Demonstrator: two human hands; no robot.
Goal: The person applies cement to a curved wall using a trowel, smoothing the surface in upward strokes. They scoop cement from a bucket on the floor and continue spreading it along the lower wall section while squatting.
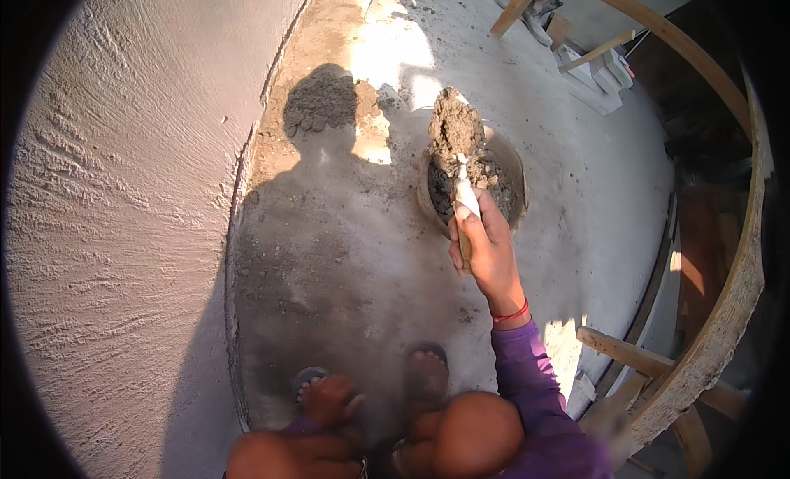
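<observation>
My right hand (487, 242) is closed around the pale handle of a trowel (465, 201). A thick heap of wet grey mortar (455, 127) covers the trowel's blade, hiding most of it. Blade and load are over a round bucket (520, 170) that holds more of the same mix (502, 181). My left hand (331, 401) hangs in shadow by my left knee, its thumb apart from the other fingers and nothing visible in it.
A rough plastered wall (123, 232) rises at the left. Loose mortar (319, 99) lies on the concrete floor (346, 257) along its base. Curved wooden boards (728, 331) and a wooden post (625, 351) stand at the right. Another person's boot (536, 25) shows at the far right.
</observation>
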